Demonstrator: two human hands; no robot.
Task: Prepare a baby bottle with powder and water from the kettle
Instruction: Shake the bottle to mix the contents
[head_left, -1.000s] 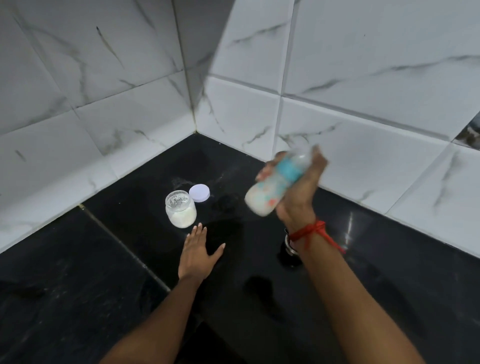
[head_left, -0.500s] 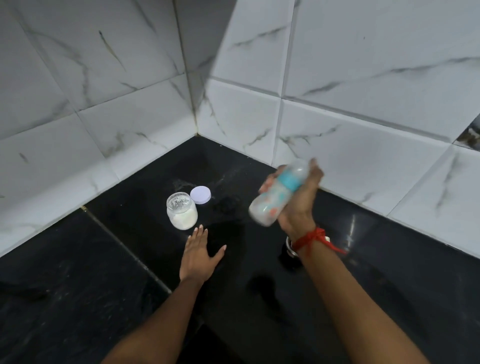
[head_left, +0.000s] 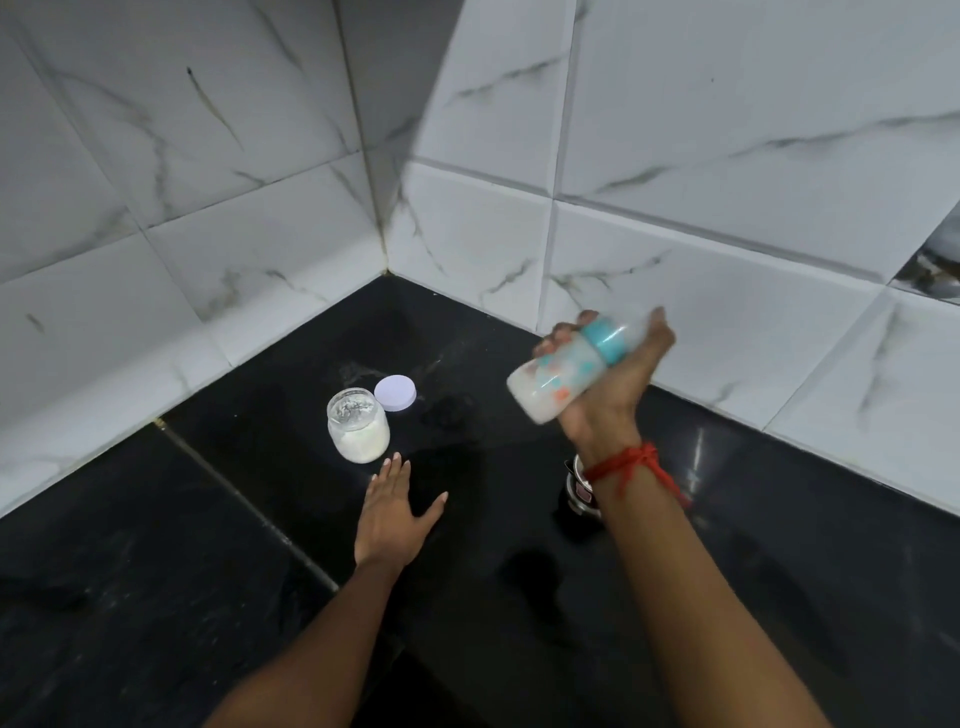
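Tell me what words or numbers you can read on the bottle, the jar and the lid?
No text can be read anywhere.
On the baby bottle: only blurred orange and teal prints, no letters to make out.
On the jar of powder: no label shows.
On the lid: plain, nothing written.

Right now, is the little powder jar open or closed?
Open. The jar has no lid on; its pale purple lid lies flat on the black counter beside it. White powder shows inside.
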